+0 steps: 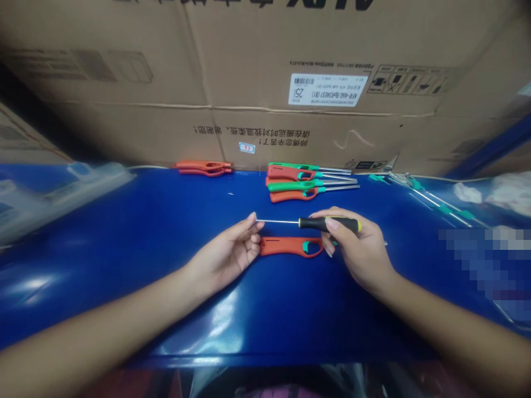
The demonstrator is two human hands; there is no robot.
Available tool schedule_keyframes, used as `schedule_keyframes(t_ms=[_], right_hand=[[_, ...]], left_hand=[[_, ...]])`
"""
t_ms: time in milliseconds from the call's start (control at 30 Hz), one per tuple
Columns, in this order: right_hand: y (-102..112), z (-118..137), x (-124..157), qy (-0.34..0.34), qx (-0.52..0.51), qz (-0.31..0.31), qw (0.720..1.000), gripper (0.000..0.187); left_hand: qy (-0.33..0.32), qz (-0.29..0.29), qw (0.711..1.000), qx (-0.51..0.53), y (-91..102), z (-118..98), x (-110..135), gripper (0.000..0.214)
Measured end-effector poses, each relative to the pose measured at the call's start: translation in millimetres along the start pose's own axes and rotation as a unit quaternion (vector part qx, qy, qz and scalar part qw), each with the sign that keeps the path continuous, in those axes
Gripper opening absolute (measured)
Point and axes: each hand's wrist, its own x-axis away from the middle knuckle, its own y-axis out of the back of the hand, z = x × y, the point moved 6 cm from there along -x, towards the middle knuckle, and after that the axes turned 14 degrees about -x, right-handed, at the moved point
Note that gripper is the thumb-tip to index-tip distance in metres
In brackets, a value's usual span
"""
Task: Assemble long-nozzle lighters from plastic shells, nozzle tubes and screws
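Observation:
My right hand point(359, 243) grips a screwdriver point(327, 224) by its black and yellow handle, its thin shaft pointing left. At the shaft's tip, the thumb and fingers of my left hand point(234, 249) are pinched together. Something tiny, perhaps a screw, may be between them, but it is too small to make out. Just below the shaft, an orange lighter point(286, 246) with a green trigger lies flat on the blue table. My left fingers overlap its left end, and my right fingers cover part of its right side.
Several long-nosed lighters point(290, 186), orange and green, lie in a pile behind my hands. Orange handle shells point(203, 167) rest at back left. Metal tubes with green parts point(440, 202) lie at right. A clear plastic container point(66, 188) is at left; a large cardboard box point(249, 83) stands behind.

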Motion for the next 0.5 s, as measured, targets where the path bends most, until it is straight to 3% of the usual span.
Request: schedule_keyframes(t_ms=[333, 500], right_hand=[[5.0, 2.5, -0.5, 0.014, -0.029, -0.004, 0.999, 0.019], [9.3, 5.2, -1.9, 0.007, -0.052, -0.032, 0.998, 0.018]], left_hand=[[-0.018, -0.043, 0.999, 0.002, 4.7, -4.8, -0.1, 0.018], [-0.103, 0.020, 0.986, -0.132, 1.0, -12.7, 1.2, 0.012]])
